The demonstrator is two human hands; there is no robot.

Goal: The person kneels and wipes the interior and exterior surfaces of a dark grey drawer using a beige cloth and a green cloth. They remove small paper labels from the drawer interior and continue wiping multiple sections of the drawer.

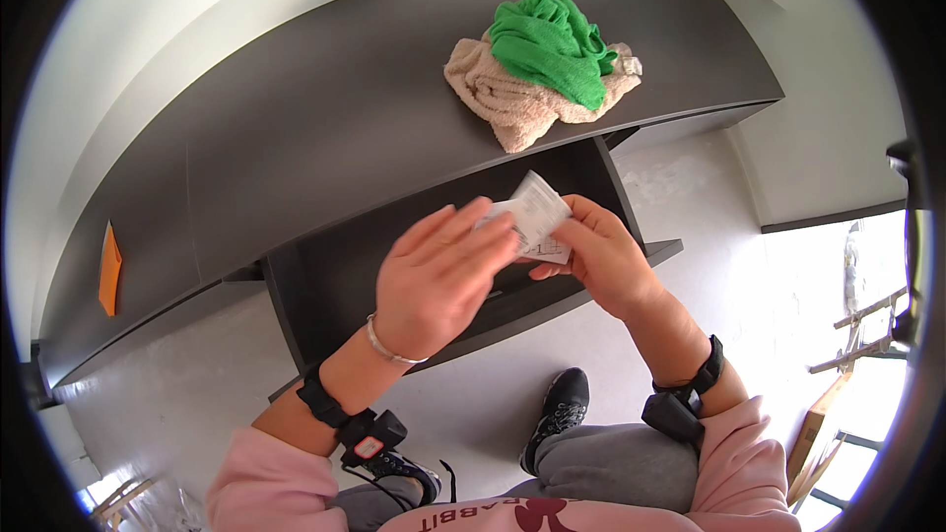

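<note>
Small white printed paper slips (539, 213), overlapping and turned at different angles, are pinched between the thumb and fingers of my right hand (610, 258). My left hand (443, 281) is stretched out flat beside them, slightly blurred, with its fingertips overlapping the slips' left side. Whether those fingertips touch the paper is hard to make out, and the left thumb is hidden. Below both hands is the pulled-out dark drawer (332, 288) of a long dark grey desk (318, 133).
A crumpled green cloth (550, 44) lies on a beige towel (510, 100) on the desktop. An orange folded paper or envelope (111, 270) is at the far left. A cardboard box (817, 421) stands on the right, by wooden pieces. The drawer front juts out over my feet.
</note>
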